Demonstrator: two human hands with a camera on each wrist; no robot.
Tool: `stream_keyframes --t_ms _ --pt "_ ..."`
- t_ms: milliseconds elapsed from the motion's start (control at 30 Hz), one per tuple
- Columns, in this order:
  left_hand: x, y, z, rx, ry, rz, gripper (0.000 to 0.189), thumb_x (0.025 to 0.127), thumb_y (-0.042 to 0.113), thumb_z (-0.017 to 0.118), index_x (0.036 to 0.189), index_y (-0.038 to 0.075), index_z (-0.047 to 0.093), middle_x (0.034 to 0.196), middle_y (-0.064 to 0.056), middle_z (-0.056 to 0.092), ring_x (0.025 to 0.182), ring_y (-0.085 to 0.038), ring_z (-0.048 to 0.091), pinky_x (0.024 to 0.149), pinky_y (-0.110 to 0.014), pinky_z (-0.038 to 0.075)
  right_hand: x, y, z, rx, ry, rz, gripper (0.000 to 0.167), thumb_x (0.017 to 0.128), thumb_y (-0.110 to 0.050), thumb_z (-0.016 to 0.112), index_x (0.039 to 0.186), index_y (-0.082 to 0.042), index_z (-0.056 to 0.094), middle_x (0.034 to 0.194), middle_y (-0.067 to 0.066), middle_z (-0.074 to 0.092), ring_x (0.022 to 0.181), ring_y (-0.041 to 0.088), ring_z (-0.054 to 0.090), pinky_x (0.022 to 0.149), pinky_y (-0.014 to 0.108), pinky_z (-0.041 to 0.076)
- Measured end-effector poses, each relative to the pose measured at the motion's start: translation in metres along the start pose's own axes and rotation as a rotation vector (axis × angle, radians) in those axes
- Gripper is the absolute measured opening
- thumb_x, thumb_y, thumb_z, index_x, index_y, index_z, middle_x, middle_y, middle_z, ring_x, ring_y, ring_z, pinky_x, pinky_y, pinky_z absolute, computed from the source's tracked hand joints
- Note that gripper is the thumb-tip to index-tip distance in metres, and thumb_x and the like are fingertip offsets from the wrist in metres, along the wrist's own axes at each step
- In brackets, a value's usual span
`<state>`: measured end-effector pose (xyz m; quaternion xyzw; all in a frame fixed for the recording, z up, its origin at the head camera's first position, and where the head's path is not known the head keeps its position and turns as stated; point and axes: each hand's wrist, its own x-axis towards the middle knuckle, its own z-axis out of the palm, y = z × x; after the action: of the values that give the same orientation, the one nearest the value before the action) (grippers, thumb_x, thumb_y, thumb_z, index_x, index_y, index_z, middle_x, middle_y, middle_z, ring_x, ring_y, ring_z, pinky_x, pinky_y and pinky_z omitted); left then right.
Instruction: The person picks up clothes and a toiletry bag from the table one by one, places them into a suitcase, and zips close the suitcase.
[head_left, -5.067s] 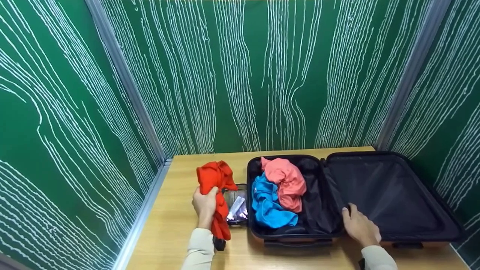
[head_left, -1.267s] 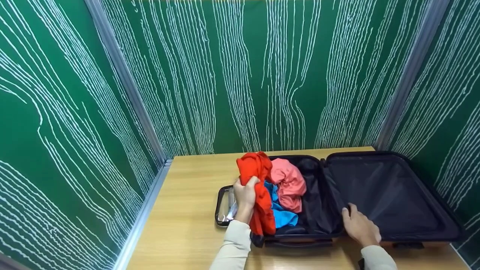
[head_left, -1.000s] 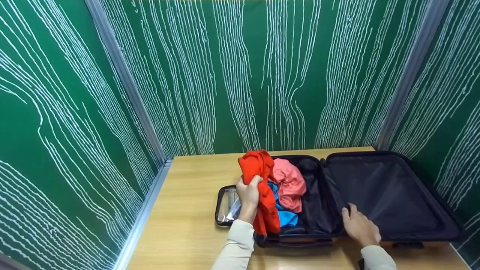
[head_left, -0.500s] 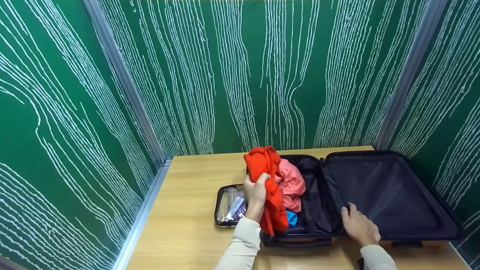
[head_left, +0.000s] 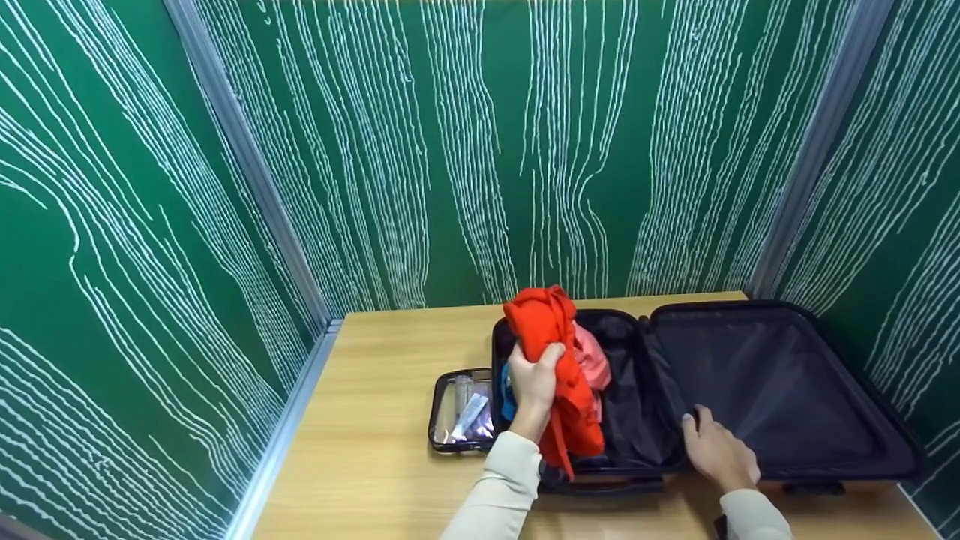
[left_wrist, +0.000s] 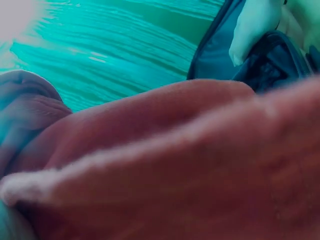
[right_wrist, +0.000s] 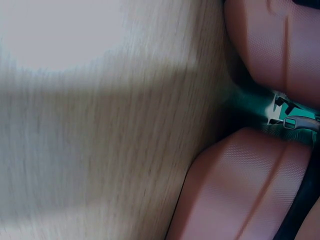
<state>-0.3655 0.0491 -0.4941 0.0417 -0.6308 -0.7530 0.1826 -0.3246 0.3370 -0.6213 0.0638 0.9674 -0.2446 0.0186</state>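
My left hand [head_left: 534,381] grips a bunched red garment [head_left: 577,412] over the left part of the open suitcase [head_left: 637,435]; one end hangs over the near rim. In the left wrist view, the garment [left_wrist: 175,165] fills the lower half, dark red. Inside the case lie a pink garment [head_left: 592,358] and a blue one [head_left: 507,397], both mostly covered by the red cloth. My right hand [head_left: 721,450] holds the suitcase's near edge by the hinge, thumb and fingers around it. The right wrist view shows the orange shell [right_wrist: 250,175] from outside.
A clear pouch [head_left: 446,412] with black trim and small items inside lies against the suitcase's left side. The lid [head_left: 780,390] lies spread flat to the right on the wooden table [head_left: 360,450]. Green walls [head_left: 375,187] with white lines enclose the back and sides.
My left hand has carried the red garment rightward from beside the pouch to over the suitcase, uncovering the pouch and hiding much of the pink and blue garments. My right hand has stayed put.
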Motion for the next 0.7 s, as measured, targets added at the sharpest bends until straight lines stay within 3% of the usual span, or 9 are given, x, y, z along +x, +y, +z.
stream_keyframes --t_ms 233,500,700 --pt "-0.010 -0.002 0.012 -0.036 -0.069 -0.055 0.050 0.080 0.020 0.078 0.126 0.010 0.063 0.110 -0.005 0.072 0.092 -0.017 0.068 0.090 -0.036 0.058 0.000 0.001 -0.001 -0.004 -0.013 0.004 0.078 0.107 -0.055 0.011 0.154 0.005 0.028 0.145 0.038 0.047 0.125 0.060 0.051 0.090 0.069 0.046" --pt "-0.019 -0.005 0.025 0.046 -0.101 -0.089 0.059 0.083 0.032 0.080 0.134 0.015 0.058 0.119 -0.003 0.070 0.099 -0.017 0.068 0.097 -0.040 0.056 0.000 0.001 0.001 0.006 -0.016 0.003 0.080 0.106 -0.057 0.010 0.156 0.003 0.026 0.147 0.037 0.046 0.124 0.060 0.052 0.089 0.069 0.046" --pt "-0.025 -0.012 0.038 0.111 -0.155 -0.048 0.061 0.083 0.037 0.081 0.134 0.014 0.056 0.119 -0.005 0.071 0.103 -0.018 0.069 0.097 -0.040 0.055 -0.001 0.003 0.003 0.008 0.008 0.001 0.077 0.107 -0.056 0.011 0.155 0.002 0.028 0.146 0.036 0.048 0.123 0.060 0.053 0.088 0.069 0.046"
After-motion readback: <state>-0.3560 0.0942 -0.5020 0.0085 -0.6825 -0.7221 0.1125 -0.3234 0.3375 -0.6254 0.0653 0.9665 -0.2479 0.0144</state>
